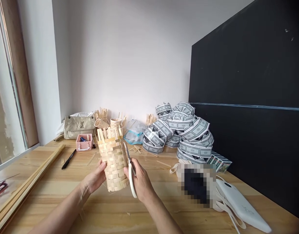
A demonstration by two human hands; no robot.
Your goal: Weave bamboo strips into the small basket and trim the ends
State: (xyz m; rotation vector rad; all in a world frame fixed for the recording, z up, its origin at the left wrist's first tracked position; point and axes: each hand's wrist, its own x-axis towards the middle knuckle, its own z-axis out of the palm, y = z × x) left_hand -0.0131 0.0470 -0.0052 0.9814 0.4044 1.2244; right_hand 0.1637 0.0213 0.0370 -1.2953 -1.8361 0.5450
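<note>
A tall woven bamboo basket (116, 165) is held just above the table, nearly upright, with loose strip ends standing up from its rim. My left hand (97, 177) grips its left side, the thumb on the weave and the other fingers hidden behind. In my right hand (141, 180) is a pair of scissors (131, 182) with white handles, blades pointing up along the basket's right side. The thumb of that hand rests against the weave. Whether the blades are parted is hard to see.
Behind stand a beige handbag (78, 127), a pink box (84, 142), smaller woven baskets (115, 123) and a pile of patterned paper bands (180, 130). Long bamboo strips (30, 182) and a black pen (68, 159) lie left. A white power bank (243, 204) lies right, near a black panel (249, 104).
</note>
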